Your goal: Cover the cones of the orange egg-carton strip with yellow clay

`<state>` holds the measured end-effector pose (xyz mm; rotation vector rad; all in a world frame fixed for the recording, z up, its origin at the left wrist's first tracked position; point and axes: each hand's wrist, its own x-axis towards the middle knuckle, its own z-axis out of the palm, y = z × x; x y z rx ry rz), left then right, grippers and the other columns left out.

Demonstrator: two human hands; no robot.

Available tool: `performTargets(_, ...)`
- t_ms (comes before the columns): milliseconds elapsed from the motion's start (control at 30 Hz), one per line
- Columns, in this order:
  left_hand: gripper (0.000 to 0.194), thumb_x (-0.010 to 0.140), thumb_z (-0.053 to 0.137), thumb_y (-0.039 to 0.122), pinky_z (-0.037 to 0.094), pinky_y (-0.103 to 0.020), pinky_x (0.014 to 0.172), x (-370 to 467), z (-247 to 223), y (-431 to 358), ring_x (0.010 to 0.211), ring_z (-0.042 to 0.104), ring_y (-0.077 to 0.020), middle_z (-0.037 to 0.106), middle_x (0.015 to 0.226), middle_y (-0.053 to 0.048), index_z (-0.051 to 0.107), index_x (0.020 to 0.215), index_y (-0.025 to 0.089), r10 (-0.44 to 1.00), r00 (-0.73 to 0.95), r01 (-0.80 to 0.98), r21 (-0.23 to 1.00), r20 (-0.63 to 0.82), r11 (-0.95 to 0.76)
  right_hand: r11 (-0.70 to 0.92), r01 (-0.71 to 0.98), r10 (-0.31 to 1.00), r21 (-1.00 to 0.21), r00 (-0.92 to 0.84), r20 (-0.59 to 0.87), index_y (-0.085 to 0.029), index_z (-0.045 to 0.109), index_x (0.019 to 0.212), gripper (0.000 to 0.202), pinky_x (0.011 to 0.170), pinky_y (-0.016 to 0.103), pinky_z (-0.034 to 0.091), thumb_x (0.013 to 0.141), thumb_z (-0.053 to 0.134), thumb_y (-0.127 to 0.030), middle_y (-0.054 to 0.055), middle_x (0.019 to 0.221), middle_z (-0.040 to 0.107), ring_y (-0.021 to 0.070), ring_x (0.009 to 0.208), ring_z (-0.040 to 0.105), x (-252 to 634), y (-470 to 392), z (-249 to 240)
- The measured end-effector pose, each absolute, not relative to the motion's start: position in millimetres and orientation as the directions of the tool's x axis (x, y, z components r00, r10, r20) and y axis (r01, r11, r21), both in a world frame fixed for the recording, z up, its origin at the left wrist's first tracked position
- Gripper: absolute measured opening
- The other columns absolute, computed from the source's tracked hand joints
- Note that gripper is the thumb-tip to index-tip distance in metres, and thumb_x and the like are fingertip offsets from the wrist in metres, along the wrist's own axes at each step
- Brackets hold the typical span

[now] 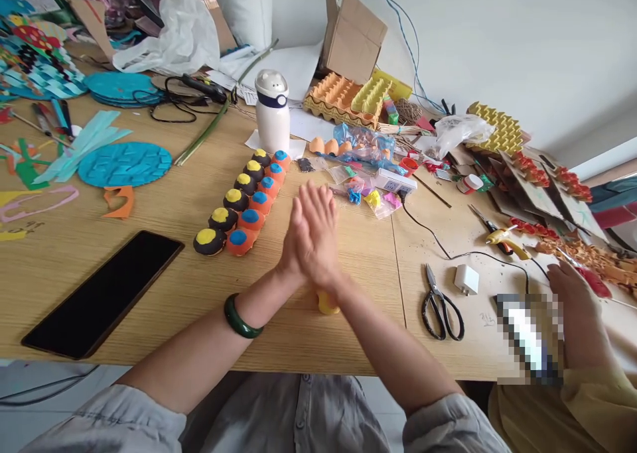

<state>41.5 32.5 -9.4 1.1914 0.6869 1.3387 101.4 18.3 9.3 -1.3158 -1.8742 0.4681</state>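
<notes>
My left hand (294,244) and my right hand (318,241) are pressed palm to palm above the table, with the fingers stretched out and pointing away from me. Whether anything lies between the palms is hidden. Below my right wrist, a small yellow object (327,303) shows partly on the wood. Just left of my hands stands a painted egg-carton strip (251,219), with orange cups dotted blue beside black cups (223,219) dotted yellow. A dark green bangle circles my left wrist.
A tablet (104,294) lies at the left, and a white bottle (273,118) stands behind the strip. Scissors (435,304), a charger (466,278) and a glue gun (507,241) are right. Another person's hand (577,307) is at the far right.
</notes>
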Motion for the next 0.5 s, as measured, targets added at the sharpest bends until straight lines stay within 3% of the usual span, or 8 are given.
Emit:
performTargets(133, 0.077, 0.106, 0.005, 0.064, 0.048, -0.054, 0.118, 55, 8, 14, 0.155, 0.045, -0.0258, 0.067, 0.146, -0.01, 0.06, 0.145, 0.027, 0.939, 0.301, -0.469, 0.883, 0.167, -0.007, 0.093, 0.714, 0.97, -0.694, 0.091, 0.224, -0.025, 0.057, 0.154, 0.055, 0.134, 0.067, 0.009, 0.111, 0.036, -0.051, 0.009, 0.175, 0.035, 0.0324, 0.168, 0.012, 123, 63, 23)
performTargets(200, 0.075, 0.106, 0.005, 0.064, 0.048, -0.056, 0.118, 58, 11, 12, 0.154, 0.046, -0.0262, 0.065, 0.148, -0.009, 0.058, 0.147, 0.03, 0.945, 0.295, -0.483, 0.875, 0.139, 0.022, 0.186, 0.733, 0.959, -0.655, 0.008, 0.282, -0.023, 0.056, 0.155, 0.056, 0.136, 0.061, 0.006, 0.11, 0.036, -0.051, 0.009, 0.174, 0.037, 0.0298, 0.169, 0.012, 118, 50, 21)
performTargets(267, 0.076, 0.104, -0.001, 0.066, 0.044, -0.057, 0.121, 59, 10, 13, 0.158, 0.039, -0.0235, 0.057, 0.157, -0.004, 0.047, 0.155, 0.037, 0.975, 0.169, -0.501, 0.865, 0.142, -0.039, 0.366, 0.71, 0.915, -0.602, -0.159, 0.37, -0.021, 0.052, 0.158, 0.058, 0.137, 0.055, 0.006, 0.11, 0.038, -0.051, 0.01, 0.173, 0.039, 0.0275, 0.168, 0.018, 106, 27, 15)
performTargets(300, 0.08, 0.101, -0.01, 0.068, 0.039, -0.055, 0.126, 58, 9, 15, 0.163, 0.029, -0.0191, 0.051, 0.162, -0.001, 0.038, 0.159, 0.04, 0.985, 0.083, -0.511, 0.855, 0.151, -0.088, 0.43, 0.692, 0.89, -0.58, -0.217, 0.4, -0.019, 0.047, 0.161, 0.062, 0.138, 0.052, 0.008, 0.109, 0.042, -0.052, 0.011, 0.173, 0.04, 0.0262, 0.167, 0.022, 101, 18, 13)
performTargets(333, 0.086, 0.099, -0.016, 0.068, 0.037, -0.055, 0.127, 56, 9, 17, 0.165, 0.023, -0.0185, 0.05, 0.163, -0.003, 0.036, 0.161, 0.038, 0.988, -0.049, -0.54, 0.828, 0.148, -0.151, 0.458, 0.693, 0.875, -0.557, -0.24, 0.421, -0.018, 0.046, 0.161, 0.066, 0.138, 0.05, 0.007, 0.107, 0.047, -0.054, 0.012, 0.171, 0.042, 0.0268, 0.166, 0.025, 99, 14, 13)
performTargets(367, 0.088, 0.098, -0.015, 0.069, 0.041, -0.055, 0.125, 54, 9, 20, 0.164, 0.027, -0.0204, 0.053, 0.16, -0.005, 0.041, 0.158, 0.035, 0.991, -0.027, -0.569, 0.813, 0.131, -0.123, 0.462, 0.708, 0.869, -0.533, -0.242, 0.431, -0.019, 0.053, 0.157, 0.064, 0.138, 0.051, 0.002, 0.104, 0.053, -0.055, 0.011, 0.168, 0.048, 0.0286, 0.166, 0.025, 99, 15, 14)
performTargets(433, 0.086, 0.101, -0.001, 0.072, 0.047, -0.057, 0.119, 48, 10, 25, 0.158, 0.041, -0.0278, 0.059, 0.154, -0.011, 0.052, 0.151, 0.027, 0.94, 0.335, -0.574, 0.805, 0.064, 0.15, 0.366, 0.768, 0.9, -0.525, -0.148, 0.41, -0.023, 0.068, 0.142, 0.05, 0.136, 0.058, -0.009, 0.103, 0.059, -0.051, 0.01, 0.163, 0.054, 0.0329, 0.166, 0.023, 109, 33, 18)
performTargets(500, 0.075, 0.103, 0.017, 0.071, 0.05, -0.056, 0.117, 42, 11, 29, 0.152, 0.049, -0.031, 0.066, 0.145, -0.013, 0.061, 0.14, 0.023, 0.903, 0.431, -0.565, 0.78, -0.001, 0.27, 0.23, 0.749, 0.937, -0.622, 0.002, 0.349, -0.021, 0.076, 0.129, 0.045, 0.134, 0.066, -0.001, 0.102, 0.059, -0.053, 0.012, 0.155, 0.061, 0.0364, 0.165, 0.025, 128, 56, 24)
